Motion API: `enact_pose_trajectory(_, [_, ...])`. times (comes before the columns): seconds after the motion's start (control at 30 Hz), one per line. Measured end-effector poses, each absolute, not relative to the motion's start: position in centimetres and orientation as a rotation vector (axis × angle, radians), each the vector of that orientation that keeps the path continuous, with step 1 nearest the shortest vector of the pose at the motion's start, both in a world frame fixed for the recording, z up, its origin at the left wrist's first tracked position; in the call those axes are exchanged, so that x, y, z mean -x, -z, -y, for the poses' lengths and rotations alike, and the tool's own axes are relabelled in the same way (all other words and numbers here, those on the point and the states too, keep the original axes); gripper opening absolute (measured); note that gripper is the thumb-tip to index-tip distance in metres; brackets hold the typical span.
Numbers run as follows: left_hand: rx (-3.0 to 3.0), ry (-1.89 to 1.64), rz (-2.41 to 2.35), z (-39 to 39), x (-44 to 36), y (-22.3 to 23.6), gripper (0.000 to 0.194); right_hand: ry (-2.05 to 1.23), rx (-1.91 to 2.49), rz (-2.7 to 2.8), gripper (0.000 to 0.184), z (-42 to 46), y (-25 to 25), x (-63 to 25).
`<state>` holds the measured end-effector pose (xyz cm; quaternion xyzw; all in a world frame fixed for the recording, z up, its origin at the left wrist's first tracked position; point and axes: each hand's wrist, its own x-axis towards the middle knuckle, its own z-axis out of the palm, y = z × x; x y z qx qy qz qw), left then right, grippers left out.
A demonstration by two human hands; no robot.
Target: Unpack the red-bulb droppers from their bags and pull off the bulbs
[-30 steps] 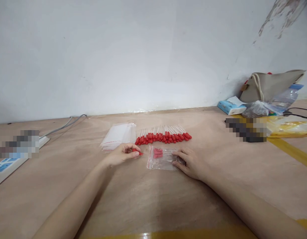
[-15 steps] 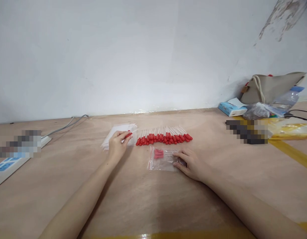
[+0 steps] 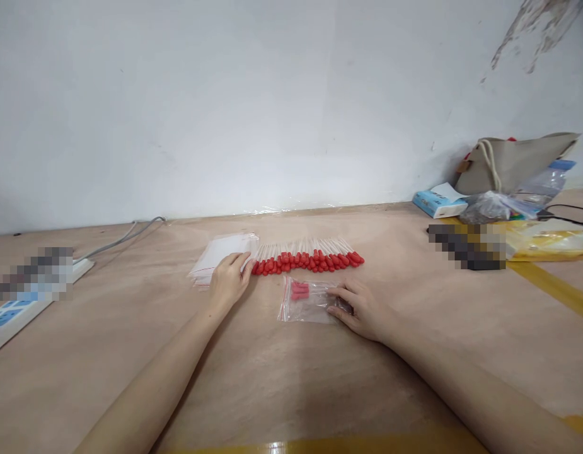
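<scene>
My left hand (image 3: 229, 277) is at the left end of a row of red-tipped white sticks (image 3: 310, 257), its fingers closed around the red end of one stick, which is mostly hidden. Beside and partly under that hand lies a stack of clear zip bags (image 3: 219, 252) with white showing in it. Nearer me, a single clear zip bag (image 3: 307, 310) lies flat, with several red pieces (image 3: 299, 290) showing at its left part. My right hand (image 3: 364, 309) holds this bag at its right end, fingers bent, with thumb and index fingertips on the plastic.
A white power strip (image 3: 40, 312) and grey cable (image 3: 125, 238) are on the left. To the right are a blue tissue pack (image 3: 437, 205), a beige bag (image 3: 522, 164), crumpled plastic, a blurred dark object (image 3: 471, 249) and a yellow package (image 3: 546, 243). A white wall stands behind.
My left hand has moved a little right and down, bringing the red-tipped stick to the row's left end. My right hand stays on the zip bag. The view has shifted slightly.
</scene>
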<state>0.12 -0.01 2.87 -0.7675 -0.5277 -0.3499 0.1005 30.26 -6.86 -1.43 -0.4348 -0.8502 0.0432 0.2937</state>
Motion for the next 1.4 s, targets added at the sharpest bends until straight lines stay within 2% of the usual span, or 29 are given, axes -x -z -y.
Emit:
enact_pose_trajectory(0.1, [2.414, 1.121, 1.402, 2.2, -1.5, -2.7, 0.020, -0.108, 1.150, 2.257, 0.028, 6.8, 1.4, -30.3])
enact_pose_trajectory(0.2, [2.712, 1.158, 1.458, 4.1, -3.2, -1.8, 0.015, -0.085, 1.115, 2.243, 0.030, 6.8, 1.3, -30.3])
enact_pose_trajectory(0.37, [2.985, 1.231, 1.627, 4.7, -5.2, -0.4, 0.024, -0.151, 1.050, 2.270, 0.034, 6.7, 1.0, -30.5])
enact_pose_trajectory(0.5, [2.986, 1.200, 1.488, 4.4, -5.5, -0.5, 0.029, -0.169, 1.022, 2.281, 0.034, 6.7, 1.0, -30.4])
enact_pose_trajectory(0.77, [2.976, 0.860, 1.245, 4.9, -5.8, -1.8, 0.010, -0.165, 1.041, 2.305, 0.033, 6.8, 0.8, -30.3])
enact_pose_trajectory(1.07, [3.000, 0.655, 1.186, 5.0, -4.6, -2.4, 0.004, -0.187, 1.071, 2.321, 0.031, 7.0, 0.4, -30.2])
enact_pose_trajectory(1.4, [3.154, 0.858, 1.526, 5.0, -3.6, -3.6, 0.011, -0.190, 1.073, 2.315, 0.030, 7.0, 0.5, -30.3])
